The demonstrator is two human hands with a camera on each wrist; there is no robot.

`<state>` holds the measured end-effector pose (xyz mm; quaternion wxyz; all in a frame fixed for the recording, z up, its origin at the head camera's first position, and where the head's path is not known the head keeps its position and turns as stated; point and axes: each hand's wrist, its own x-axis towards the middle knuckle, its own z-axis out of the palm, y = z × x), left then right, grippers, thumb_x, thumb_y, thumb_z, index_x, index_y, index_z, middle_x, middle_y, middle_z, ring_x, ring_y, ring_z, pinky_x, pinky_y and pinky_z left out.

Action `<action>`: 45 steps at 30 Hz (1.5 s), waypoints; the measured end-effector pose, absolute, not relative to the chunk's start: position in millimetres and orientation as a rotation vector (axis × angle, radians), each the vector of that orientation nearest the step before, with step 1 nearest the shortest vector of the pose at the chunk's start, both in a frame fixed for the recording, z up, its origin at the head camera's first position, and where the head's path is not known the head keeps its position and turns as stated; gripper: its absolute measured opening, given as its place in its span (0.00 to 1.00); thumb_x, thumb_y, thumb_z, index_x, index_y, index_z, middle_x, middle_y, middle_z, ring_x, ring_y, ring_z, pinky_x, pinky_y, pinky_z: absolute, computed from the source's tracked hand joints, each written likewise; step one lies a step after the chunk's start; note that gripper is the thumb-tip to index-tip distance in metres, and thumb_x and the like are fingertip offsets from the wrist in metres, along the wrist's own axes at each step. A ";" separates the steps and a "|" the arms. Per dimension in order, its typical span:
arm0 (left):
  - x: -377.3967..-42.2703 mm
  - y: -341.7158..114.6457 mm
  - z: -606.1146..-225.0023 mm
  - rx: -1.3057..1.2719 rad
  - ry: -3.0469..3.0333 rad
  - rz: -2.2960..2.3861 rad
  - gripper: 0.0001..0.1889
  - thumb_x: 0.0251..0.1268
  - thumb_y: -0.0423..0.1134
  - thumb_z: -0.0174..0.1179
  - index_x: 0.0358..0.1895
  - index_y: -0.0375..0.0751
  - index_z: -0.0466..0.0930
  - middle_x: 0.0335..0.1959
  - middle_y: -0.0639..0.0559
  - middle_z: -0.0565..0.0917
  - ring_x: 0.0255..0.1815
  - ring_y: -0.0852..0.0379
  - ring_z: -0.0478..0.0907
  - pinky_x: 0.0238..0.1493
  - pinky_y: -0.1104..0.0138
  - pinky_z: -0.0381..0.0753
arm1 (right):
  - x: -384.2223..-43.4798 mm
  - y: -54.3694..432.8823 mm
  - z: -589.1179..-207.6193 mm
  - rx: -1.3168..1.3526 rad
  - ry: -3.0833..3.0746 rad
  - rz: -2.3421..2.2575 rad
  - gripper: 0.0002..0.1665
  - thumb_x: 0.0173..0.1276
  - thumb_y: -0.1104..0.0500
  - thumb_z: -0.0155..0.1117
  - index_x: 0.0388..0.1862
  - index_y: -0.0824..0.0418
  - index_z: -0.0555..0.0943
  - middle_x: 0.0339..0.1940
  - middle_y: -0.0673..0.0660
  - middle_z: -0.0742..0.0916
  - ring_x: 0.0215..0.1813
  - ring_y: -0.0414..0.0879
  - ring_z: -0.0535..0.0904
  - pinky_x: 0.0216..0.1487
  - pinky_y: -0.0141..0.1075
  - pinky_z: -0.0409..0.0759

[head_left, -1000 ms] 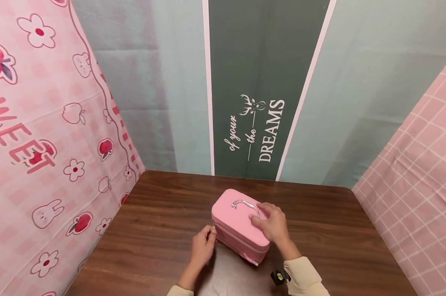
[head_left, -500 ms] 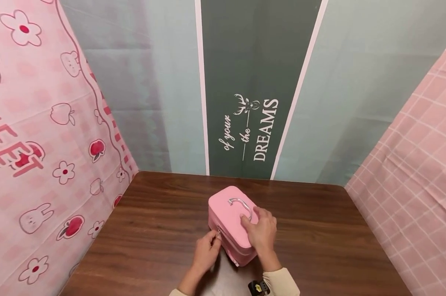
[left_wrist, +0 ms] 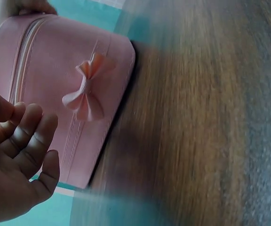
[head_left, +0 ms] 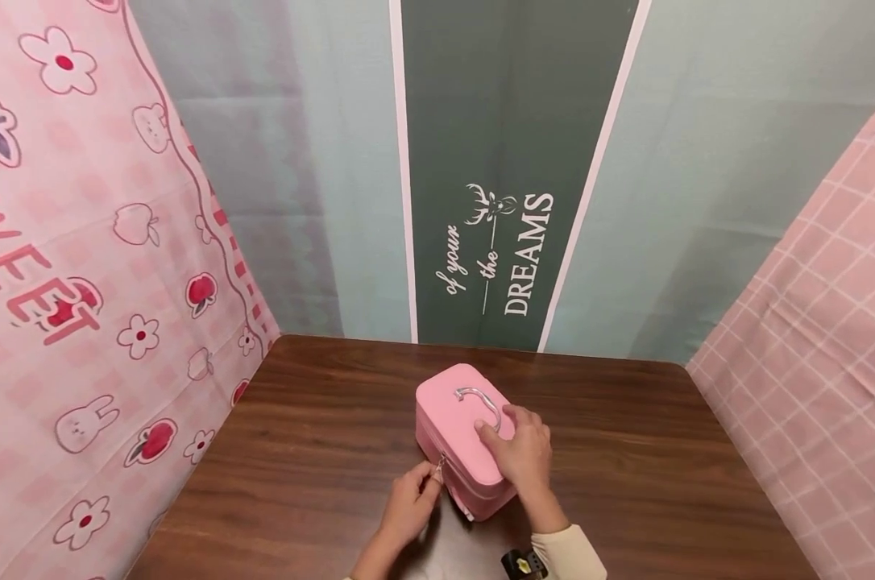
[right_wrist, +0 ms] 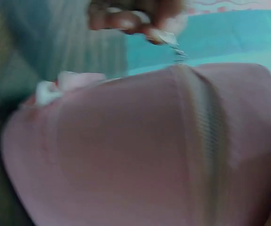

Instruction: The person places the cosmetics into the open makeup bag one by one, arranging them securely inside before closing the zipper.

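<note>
A pink zip-up vanity case [head_left: 445, 411] stands on the brown wooden table, its lid down and a curved silver handle [head_left: 474, 393] on top. At its left side, my left hand [head_left: 408, 506] pinches the metal zipper pull [head_left: 441, 462] between thumb and fingers. My right hand [head_left: 526, 455] holds the lid at its right edge, thumb on top beside the handle. In the left wrist view a pink bow [left_wrist: 84, 89] sits on the case's side, below the zipper. The right wrist view, blurred, shows the zipper's teeth [right_wrist: 208, 127] running along the side.
The wooden table [head_left: 321, 411] extends around the case on all sides. A grey-green curtain [head_left: 510, 121] hangs behind it, with pink patterned cloth [head_left: 140, 266] at left and pink checked cloth [head_left: 829, 322] at right. A dark wrist device [head_left: 522, 565] is by the right sleeve.
My left hand has drawn the zipper pull from the case's far left corner along the side towards me. The case has turned slightly, with my right hand staying on its lid.
</note>
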<state>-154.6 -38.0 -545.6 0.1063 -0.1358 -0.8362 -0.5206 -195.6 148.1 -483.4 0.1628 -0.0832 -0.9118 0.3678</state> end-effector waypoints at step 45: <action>-157.5 -41.2 -545.1 -0.373 -2.472 -1.681 0.11 0.54 0.27 0.52 0.20 0.46 0.72 0.15 0.60 0.72 0.17 0.67 0.66 0.19 0.73 0.66 | -223.2 149.9 -495.3 -0.254 -2.154 1.367 0.07 0.50 0.68 0.66 0.29 0.67 0.77 0.50 0.69 0.72 0.56 0.63 0.64 0.55 0.54 0.58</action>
